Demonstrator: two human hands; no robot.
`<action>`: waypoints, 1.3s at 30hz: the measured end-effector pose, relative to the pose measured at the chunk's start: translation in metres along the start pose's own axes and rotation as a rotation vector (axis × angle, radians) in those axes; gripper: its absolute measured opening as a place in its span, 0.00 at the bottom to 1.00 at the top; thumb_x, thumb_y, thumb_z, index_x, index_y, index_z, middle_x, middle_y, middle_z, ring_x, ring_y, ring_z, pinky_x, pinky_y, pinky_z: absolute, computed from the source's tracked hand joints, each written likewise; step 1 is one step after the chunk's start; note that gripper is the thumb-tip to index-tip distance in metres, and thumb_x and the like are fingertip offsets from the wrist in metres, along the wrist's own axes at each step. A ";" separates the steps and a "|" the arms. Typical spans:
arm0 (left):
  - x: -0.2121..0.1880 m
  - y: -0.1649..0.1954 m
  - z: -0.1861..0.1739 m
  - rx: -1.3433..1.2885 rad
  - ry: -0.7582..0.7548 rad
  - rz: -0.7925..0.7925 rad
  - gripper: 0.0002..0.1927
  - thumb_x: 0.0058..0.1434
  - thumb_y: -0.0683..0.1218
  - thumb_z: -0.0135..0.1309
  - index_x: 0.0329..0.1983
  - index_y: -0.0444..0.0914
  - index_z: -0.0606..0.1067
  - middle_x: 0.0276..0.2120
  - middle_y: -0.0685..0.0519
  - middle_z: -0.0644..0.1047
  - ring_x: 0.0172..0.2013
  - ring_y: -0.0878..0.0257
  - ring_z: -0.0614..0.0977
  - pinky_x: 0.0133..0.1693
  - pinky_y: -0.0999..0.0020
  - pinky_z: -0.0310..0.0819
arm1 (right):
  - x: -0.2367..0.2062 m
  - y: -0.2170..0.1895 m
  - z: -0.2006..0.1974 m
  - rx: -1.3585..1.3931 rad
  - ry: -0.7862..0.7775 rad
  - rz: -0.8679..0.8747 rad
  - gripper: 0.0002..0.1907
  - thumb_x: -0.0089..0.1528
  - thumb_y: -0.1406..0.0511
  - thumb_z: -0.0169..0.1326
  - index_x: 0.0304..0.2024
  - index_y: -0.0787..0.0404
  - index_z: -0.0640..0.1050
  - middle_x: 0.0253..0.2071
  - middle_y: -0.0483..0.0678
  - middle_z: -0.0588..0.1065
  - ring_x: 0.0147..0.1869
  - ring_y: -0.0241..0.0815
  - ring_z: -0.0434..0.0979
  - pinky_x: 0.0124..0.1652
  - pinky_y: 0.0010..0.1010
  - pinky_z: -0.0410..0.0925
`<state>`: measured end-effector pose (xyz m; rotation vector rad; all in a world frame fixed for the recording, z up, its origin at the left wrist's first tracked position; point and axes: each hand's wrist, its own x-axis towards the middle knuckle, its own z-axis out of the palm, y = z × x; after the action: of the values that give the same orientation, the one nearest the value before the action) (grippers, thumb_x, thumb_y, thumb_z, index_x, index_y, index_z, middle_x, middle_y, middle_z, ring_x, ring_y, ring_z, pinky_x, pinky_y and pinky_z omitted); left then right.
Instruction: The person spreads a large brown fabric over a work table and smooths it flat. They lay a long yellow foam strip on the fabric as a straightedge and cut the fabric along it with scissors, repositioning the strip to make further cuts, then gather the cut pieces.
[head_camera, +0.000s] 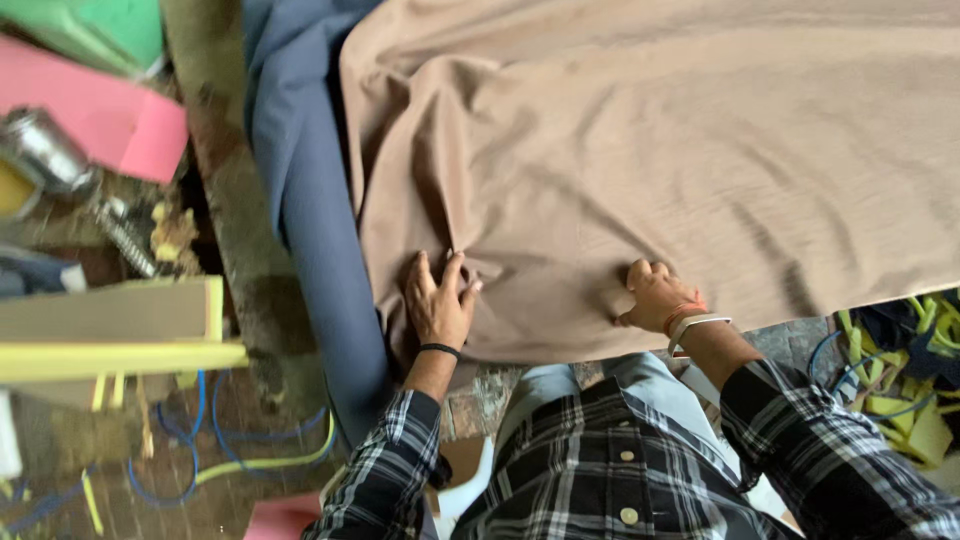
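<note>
One tan cloth lay spread across the work surface and served as the reference landmark; all positions below were taken from it.

Items left of the tan cloth, counted from the far left: one green foam piece at the upper corner; one pink foam slab just below it; one shiny metal can beside the slab; one yellow-edged board lower down; several blue cables on the floor beneath the board, the exact count could not be told; one blue-grey cloth running down along the left edge of the tan cloth and partly under it.

Hands on the tan cloth: two, both belonging to the person in the plaid shirt.

Left hand: it rested at the lower left corner of the tan cloth, palm down, fingers extended and slightly spread; it pressed flat on the fabric and gripped nothing; one black band sat at the wrist; the forearm rose from below at a slight slant.

Right hand: it sat at the lower edge of the tan cloth, right of the left hand and well apart from it; the fingers were curled into a closed fist, bunching a fold of the tan cloth; one orange band and one white band sat at the wrist; the forearm came in from the lower right.

Right of and below the tan cloth: one tangle of yellow straps, count not discernible.
</note>
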<state>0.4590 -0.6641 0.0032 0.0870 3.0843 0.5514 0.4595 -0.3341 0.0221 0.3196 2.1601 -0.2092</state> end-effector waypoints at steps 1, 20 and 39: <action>-0.007 -0.003 0.006 -0.020 -0.052 -0.118 0.26 0.58 0.54 0.61 0.60 0.53 0.73 0.54 0.42 0.71 0.57 0.42 0.70 0.57 0.43 0.64 | -0.001 0.000 0.000 -0.006 0.009 -0.028 0.40 0.50 0.49 0.73 0.59 0.47 0.68 0.66 0.45 0.65 0.73 0.50 0.64 0.63 0.52 0.64; -0.078 -0.033 0.005 0.032 0.108 -0.315 0.11 0.67 0.43 0.51 0.51 0.47 0.77 0.50 0.43 0.76 0.40 0.38 0.81 0.41 0.46 0.79 | -0.032 0.066 0.020 0.296 0.156 -0.359 0.20 0.57 0.53 0.62 0.49 0.52 0.78 0.46 0.44 0.80 0.53 0.45 0.81 0.51 0.37 0.73; -0.186 -0.003 -0.107 -0.089 0.614 -0.548 0.12 0.51 0.47 0.62 0.40 0.44 0.82 0.46 0.44 0.79 0.49 0.45 0.77 0.50 0.51 0.72 | 0.022 -0.131 -0.015 0.010 -0.102 -0.954 0.23 0.58 0.54 0.63 0.51 0.57 0.79 0.42 0.48 0.83 0.46 0.39 0.83 0.47 0.33 0.75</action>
<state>0.6427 -0.7143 0.1024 -1.0823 3.3751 0.7893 0.3958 -0.4521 0.0159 -0.7285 2.0514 -0.7439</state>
